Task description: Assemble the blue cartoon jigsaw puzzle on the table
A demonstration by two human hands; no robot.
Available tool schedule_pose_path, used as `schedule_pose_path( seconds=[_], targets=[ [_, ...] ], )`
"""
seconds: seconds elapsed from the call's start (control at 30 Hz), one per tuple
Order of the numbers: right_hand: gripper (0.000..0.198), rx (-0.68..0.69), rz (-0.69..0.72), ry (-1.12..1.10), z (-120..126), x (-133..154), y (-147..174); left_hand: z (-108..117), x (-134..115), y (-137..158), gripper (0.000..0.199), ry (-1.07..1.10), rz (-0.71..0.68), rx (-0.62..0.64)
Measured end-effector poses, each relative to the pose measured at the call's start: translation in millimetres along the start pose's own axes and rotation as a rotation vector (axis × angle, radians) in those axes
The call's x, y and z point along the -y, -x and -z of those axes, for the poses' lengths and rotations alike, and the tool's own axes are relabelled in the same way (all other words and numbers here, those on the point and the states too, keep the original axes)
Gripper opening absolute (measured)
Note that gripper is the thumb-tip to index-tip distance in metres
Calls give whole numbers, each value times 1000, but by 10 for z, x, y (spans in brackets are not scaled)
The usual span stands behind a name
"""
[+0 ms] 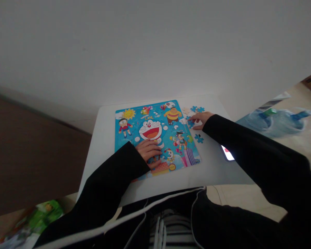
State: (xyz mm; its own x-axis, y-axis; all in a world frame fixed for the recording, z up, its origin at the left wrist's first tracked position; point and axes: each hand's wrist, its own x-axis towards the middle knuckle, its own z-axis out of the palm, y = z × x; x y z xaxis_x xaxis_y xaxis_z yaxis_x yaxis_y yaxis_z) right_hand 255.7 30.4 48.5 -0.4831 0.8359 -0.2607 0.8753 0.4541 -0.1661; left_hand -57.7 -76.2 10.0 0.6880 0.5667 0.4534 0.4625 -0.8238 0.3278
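A blue cartoon jigsaw puzzle point(134, 124) in a flat tray lies on a small white table, tilted a little. On its lower middle rests my left hand point(149, 151), palm down with the fingers stretched out and holding nothing. Just off the puzzle's right edge, my right hand point(201, 119) has its fingertips closed around a blue puzzle piece point(190, 123), partly hidden by the fingers. Loose pieces lie near this hand: a blue puzzle piece point(199, 138) below it, and several blue and pale pieces above it, among them a pale puzzle piece point(186, 111).
A phone point(228, 154) with a lit screen lies partly under my right sleeve on the white table point(197, 178). Behind the table rises a pale wall point(155, 52). Large water bottles point(277, 121) are on the floor to the right; a green bag point(46, 216) sits lower left.
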Motion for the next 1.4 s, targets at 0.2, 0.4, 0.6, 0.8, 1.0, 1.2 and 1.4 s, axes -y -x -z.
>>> schedule_pose_path(
  seconds=[0.2, 0.4, 0.6, 0.8, 1.0, 1.2, 1.4],
  targets=[
    [39, -24, -239, 30, 2, -58, 150, -11, 2, 4, 19, 11, -19, -13],
    [30, -36, -346, 61, -27, -28, 327, -40, 34, 20, 19, 15, -56, -46],
    [37, 43, -361, 109, -56, -6, 445, -71, 64, 36, 20, 9, -69, -56],
    [42, -25, -301, 104, -51, 125, 311, -44, 56, 35, 20, 7, -65, -27],
    [41, 37, -336, 113, -25, 301, 165, -49, 62, 39, 20, 11, -70, -29],
    [29, -143, -357, -416, 24, 150, 138, -87, 45, 46, 20, 32, -59, -83],
    [29, -37, -125, -571, -9, 250, -18, -79, 54, 46, 21, 24, -65, -63]
  ],
)
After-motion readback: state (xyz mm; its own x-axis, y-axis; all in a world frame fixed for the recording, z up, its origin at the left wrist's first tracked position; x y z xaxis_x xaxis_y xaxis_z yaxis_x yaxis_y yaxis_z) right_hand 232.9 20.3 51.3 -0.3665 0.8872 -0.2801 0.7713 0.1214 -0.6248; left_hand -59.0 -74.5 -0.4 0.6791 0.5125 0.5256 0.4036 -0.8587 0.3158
